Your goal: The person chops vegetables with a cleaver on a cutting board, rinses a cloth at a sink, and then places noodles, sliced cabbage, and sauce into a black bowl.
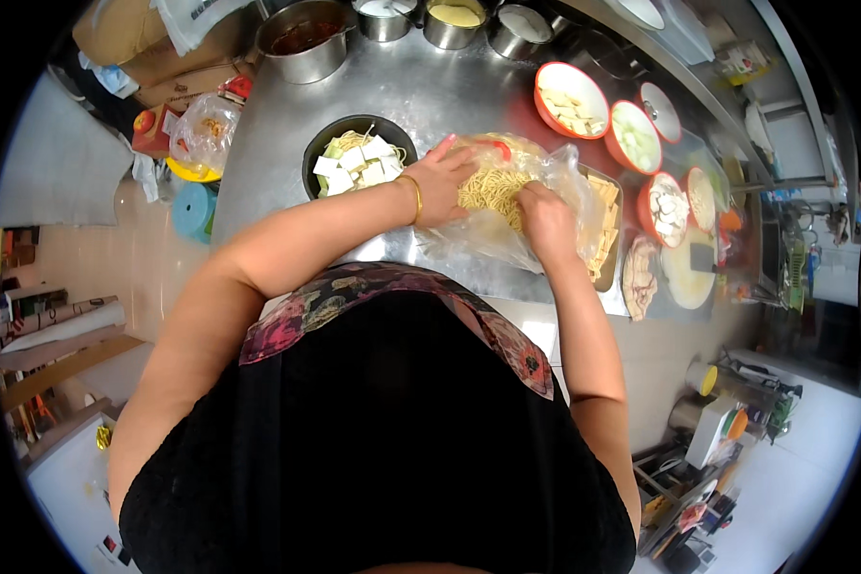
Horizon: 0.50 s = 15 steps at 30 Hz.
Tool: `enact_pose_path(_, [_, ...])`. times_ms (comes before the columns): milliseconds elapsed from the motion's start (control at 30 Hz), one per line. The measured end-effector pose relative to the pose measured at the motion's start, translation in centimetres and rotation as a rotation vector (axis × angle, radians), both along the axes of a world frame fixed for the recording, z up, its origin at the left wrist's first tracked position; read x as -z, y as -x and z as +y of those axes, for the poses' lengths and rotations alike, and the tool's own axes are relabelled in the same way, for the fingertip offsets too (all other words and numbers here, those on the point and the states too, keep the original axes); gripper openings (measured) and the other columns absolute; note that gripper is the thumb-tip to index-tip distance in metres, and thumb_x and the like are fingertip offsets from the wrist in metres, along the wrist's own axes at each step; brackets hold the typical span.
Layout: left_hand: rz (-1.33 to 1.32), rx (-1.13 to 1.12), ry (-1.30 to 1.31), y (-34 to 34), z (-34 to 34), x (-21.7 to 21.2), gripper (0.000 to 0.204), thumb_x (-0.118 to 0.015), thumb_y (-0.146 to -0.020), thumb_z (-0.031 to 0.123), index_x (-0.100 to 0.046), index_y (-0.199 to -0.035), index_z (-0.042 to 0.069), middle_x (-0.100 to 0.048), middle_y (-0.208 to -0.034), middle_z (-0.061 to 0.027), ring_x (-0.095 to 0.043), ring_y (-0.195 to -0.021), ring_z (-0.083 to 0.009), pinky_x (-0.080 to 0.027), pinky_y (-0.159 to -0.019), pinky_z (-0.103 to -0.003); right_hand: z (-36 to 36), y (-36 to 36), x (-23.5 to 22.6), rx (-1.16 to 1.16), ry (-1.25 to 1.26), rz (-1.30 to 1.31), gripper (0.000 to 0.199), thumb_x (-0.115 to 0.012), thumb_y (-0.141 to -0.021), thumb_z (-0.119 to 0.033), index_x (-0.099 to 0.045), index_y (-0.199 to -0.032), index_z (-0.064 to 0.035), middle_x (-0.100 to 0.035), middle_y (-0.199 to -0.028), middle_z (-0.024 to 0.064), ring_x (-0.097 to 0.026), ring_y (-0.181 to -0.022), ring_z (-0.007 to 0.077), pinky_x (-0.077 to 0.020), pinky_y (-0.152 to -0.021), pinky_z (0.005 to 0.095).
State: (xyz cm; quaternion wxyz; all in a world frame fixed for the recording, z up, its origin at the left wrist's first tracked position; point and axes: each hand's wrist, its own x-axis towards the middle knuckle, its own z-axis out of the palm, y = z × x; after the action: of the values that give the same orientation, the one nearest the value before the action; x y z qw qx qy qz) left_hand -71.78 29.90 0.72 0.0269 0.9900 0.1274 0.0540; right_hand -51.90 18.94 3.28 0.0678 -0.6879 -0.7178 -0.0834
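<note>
A clear plastic bag (564, 177) full of yellow noodles (488, 187) lies on the steel counter (430, 96) in front of me. My left hand (440, 182), with a gold bangle at the wrist, holds the bag's left edge open. My right hand (545, 215) is inside the bag, its fingers closed on a clump of noodles. Just left of the bag stands a black bowl (320, 143) with noodles, white tofu cubes and green slices in it.
Red bowls (572, 96) of sliced food line the right side of the counter. Steel pots (301, 38) and small steel bowls (450, 24) stand along the far edge. A tray of tan strips (605, 225) sits under the bag's right end. Boxes and bags (201, 124) lie at left.
</note>
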Motion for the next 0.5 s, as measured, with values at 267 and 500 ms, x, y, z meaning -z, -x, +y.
enact_pose_path(267, [-0.324, -0.098, 0.181, 3.6, -1.0, -3.6, 0.018, -0.060, -0.075, 0.018, -0.065, -0.089, 0.008, -0.052, -0.119, -0.0104, -0.043, -0.120, -0.0255, -0.017, -0.108, -0.051, 2.5, -3.5, 0.3, 0.059, 0.137, 0.507, 0.021, -0.067, -0.071, -0.014, -0.064, -0.089, -0.0043, -0.062, -0.088, 0.0123, -0.060, -0.084, 0.0295, -0.0467, -0.075, 0.0381])
enact_pose_path(500, [-0.554, -0.254, 0.228, 9.6, -2.7, -4.0, 0.013, -0.062, -0.073, 0.006, -0.062, -0.086, 0.005, -0.057, -0.109, -0.0100, -0.053, -0.106, -0.0280, -0.037, -0.099, -0.046, 2.2, -1.7, 1.9, 0.073, 0.307, 0.532, 0.022, -0.063, -0.073, -0.012, -0.061, -0.092, -0.0040, -0.063, -0.087, 0.0173, -0.061, -0.081, 0.0332, -0.0485, -0.073, 0.0396])
